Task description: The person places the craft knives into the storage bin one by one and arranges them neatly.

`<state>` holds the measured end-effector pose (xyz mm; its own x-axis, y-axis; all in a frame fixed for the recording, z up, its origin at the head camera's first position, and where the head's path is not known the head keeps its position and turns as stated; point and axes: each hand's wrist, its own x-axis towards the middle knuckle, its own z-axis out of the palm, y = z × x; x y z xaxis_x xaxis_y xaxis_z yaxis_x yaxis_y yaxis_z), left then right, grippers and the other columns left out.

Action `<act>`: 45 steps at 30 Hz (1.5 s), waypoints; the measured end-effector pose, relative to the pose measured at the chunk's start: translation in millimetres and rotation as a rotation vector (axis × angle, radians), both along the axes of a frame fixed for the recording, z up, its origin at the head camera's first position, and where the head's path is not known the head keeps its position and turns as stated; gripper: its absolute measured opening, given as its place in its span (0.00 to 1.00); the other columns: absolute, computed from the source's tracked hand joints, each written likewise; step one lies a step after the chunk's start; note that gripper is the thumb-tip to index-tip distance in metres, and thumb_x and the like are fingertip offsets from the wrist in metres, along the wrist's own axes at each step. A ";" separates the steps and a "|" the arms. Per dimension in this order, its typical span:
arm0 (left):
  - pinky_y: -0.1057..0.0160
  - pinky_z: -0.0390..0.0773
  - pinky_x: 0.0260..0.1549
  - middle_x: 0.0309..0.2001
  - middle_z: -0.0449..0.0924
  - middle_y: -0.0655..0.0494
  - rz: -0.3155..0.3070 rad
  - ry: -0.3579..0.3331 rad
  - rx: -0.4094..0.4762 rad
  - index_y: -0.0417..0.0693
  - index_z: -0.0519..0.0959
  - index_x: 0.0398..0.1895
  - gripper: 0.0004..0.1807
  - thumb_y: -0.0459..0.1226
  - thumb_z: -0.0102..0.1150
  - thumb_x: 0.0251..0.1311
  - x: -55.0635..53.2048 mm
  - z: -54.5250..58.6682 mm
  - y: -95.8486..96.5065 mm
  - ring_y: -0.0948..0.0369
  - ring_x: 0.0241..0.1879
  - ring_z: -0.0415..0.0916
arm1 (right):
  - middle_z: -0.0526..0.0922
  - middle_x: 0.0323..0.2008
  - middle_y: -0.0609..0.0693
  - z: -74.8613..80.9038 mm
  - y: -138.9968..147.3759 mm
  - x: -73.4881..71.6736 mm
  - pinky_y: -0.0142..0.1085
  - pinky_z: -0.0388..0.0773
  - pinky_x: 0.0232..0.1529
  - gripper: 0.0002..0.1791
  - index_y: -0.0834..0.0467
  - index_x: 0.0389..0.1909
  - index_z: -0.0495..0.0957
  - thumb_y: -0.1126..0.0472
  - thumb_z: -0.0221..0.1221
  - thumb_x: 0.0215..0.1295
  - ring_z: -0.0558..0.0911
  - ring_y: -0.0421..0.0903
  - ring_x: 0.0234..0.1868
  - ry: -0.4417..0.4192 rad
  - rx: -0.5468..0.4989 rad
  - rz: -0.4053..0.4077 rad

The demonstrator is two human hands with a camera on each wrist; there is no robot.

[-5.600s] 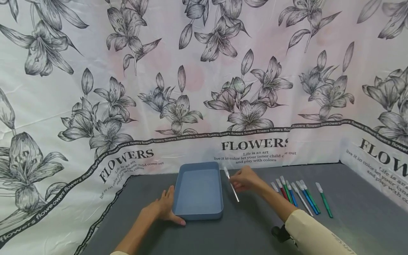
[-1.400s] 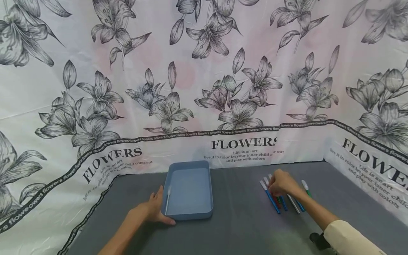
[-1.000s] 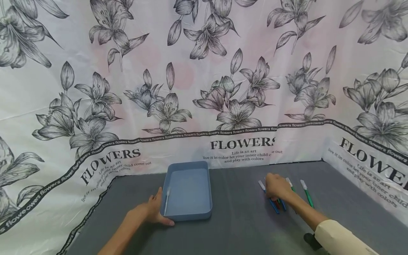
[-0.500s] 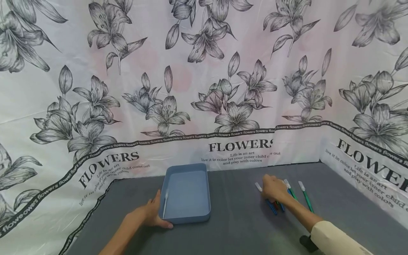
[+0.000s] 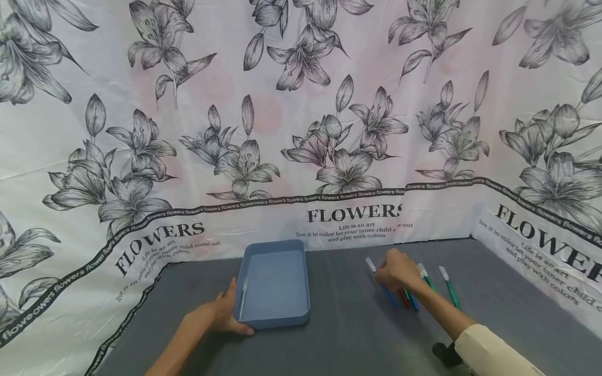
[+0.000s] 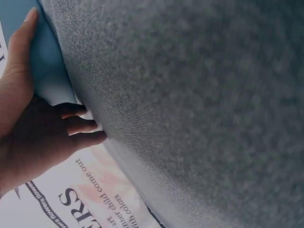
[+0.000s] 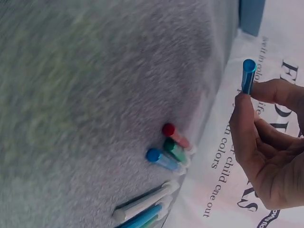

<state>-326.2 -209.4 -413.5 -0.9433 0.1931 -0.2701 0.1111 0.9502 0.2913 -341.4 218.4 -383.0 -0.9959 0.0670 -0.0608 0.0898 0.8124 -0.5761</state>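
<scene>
My right hand (image 5: 397, 269) pinches a slim blue pen-shaped tool (image 7: 248, 76) between thumb and index finger; its round metallic end shows in the right wrist view. In the head view its whitish cap (image 5: 370, 265) points to the far side. My left hand (image 5: 218, 313) rests at the near left corner of a blue-grey tray (image 5: 277, 284), thumb along the front wall and fingers spread by the left wall. Inside the tray, a silver pen-shaped tool (image 5: 243, 300) lies along the left side.
Beside my right hand lie more capped tools: red (image 7: 175, 135), green (image 7: 175, 149), blue (image 7: 164, 160) and silver (image 7: 145, 202). A separate green one (image 5: 450, 287) lies farther right. A flower-printed curtain (image 5: 348, 214) borders the dark grey table (image 5: 343, 339) at the back.
The silver tool, in my right hand at first, now lies in the tray. My right hand went to the row of tools and has drawn a blue one left. My left hand stays on the tray.
</scene>
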 end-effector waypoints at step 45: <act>0.34 0.59 0.52 0.63 0.48 0.23 -0.061 0.007 0.020 0.31 0.31 0.68 0.76 0.63 0.70 0.30 2.2 2.4 -0.2 0.31 0.63 0.48 | 0.80 0.15 0.56 -17.6 -223.9 -13.3 0.35 0.79 0.19 0.07 0.65 0.17 0.77 0.74 0.66 0.38 0.80 0.47 0.16 -0.113 -0.467 0.151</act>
<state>-323.9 -209.5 -411.1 -0.9315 0.2556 -0.2589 0.1707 0.9355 0.3093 -354.6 -5.5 -400.6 -0.9778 -0.1376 -0.1580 0.0740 0.4786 -0.8749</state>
